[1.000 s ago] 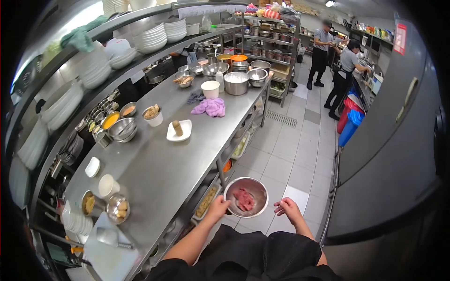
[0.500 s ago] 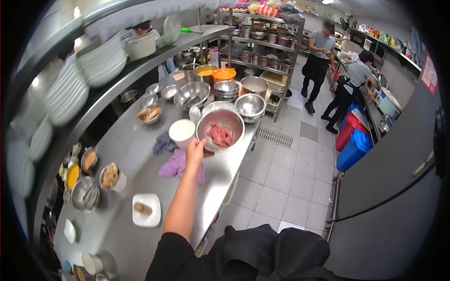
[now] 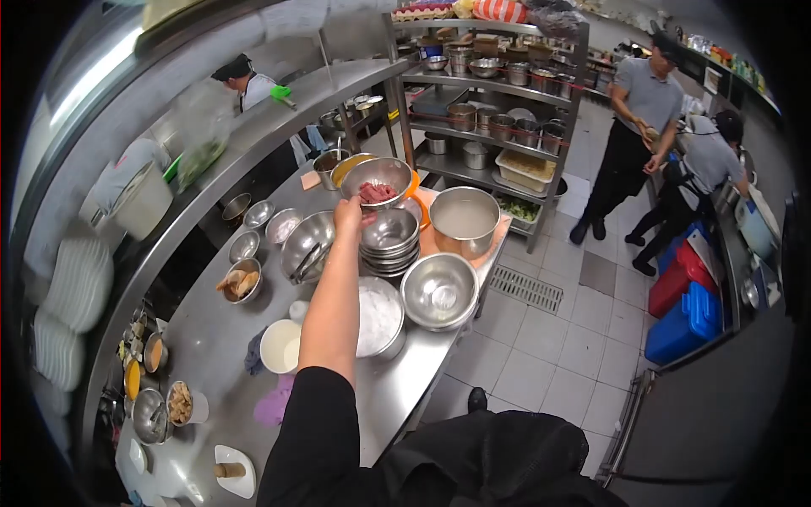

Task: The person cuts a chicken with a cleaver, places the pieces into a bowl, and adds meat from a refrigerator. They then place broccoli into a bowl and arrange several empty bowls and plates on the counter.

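Observation:
My left hand (image 3: 350,217) grips the near rim of a steel bowl (image 3: 390,177) with raw red meat (image 3: 377,193) in it. The bowl is held over the far end of the steel table, above a stack of steel bowls (image 3: 389,235) and partly in front of an orange lid. To the left of my forearm is a wide steel bowl with tongs (image 3: 309,246). Right of the stack are an empty steel bowl (image 3: 439,291) and a pot of cloudy liquid (image 3: 465,217). A pot of white contents (image 3: 378,317) is beside my forearm. My right hand is out of view.
A metal rack (image 3: 490,95) with pots stands beyond the table (image 3: 221,325). Two people (image 3: 646,93) are on the right, near blue and red bins (image 3: 686,317). Another person (image 3: 247,84) is behind the upper shelf. A floor drain (image 3: 525,288) lies beside the table.
My left hand has carried the meat bowl forward, from beside the table to over its far end. My right hand has left the view. The camera has moved closer to the rack.

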### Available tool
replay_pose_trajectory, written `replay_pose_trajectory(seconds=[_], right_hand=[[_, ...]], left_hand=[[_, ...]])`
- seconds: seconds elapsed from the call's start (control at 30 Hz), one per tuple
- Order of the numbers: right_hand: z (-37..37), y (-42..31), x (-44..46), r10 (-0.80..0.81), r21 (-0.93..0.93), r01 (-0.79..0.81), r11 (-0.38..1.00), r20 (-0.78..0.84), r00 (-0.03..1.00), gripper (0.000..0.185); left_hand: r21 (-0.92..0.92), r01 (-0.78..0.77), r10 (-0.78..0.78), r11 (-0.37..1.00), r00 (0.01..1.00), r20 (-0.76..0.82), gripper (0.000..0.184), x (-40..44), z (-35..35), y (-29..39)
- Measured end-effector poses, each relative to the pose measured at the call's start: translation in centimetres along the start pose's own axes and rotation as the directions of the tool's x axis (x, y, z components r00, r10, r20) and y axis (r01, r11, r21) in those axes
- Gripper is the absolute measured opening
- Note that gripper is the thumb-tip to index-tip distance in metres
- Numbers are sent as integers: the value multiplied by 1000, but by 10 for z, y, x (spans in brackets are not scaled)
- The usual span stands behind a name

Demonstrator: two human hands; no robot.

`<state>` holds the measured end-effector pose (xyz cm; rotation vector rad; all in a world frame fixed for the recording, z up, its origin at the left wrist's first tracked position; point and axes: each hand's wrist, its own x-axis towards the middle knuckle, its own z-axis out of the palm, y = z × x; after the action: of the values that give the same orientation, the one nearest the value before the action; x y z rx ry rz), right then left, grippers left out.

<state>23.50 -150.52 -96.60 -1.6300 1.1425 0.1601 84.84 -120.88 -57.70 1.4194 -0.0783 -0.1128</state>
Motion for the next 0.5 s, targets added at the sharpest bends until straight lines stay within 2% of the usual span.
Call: replay_pose_trajectory(seconds=[0.13,0.17,0.27,0.33,0.43,0.5], right_hand=[[-41,-57,44,84,73,-90,993,83,993,25],[-44,-53,76,110,86,-119,989,102,989,25],[-68,-143,103,-4,263,14,965,-42,999,19],[-70,-169,124,-13,258,15,966,-11,1000,18],[-58,-193,129,-17,282,4,959,44,999,17],[-41,-199,121,-7,300,-16,954,76,997,16]], left_hand=[[58,115,-112,992,992,-59,31,52,26,-14],[66,134,-129,989,989,-76,31,58,27,-21],[57,212,-210,976,977,-35,34,72,26,-28],[-10,235,-235,972,972,-20,31,70,24,-33],[-3,276,-275,961,961,32,35,63,21,-32],[33,296,-296,955,955,-23,40,54,26,-25]])
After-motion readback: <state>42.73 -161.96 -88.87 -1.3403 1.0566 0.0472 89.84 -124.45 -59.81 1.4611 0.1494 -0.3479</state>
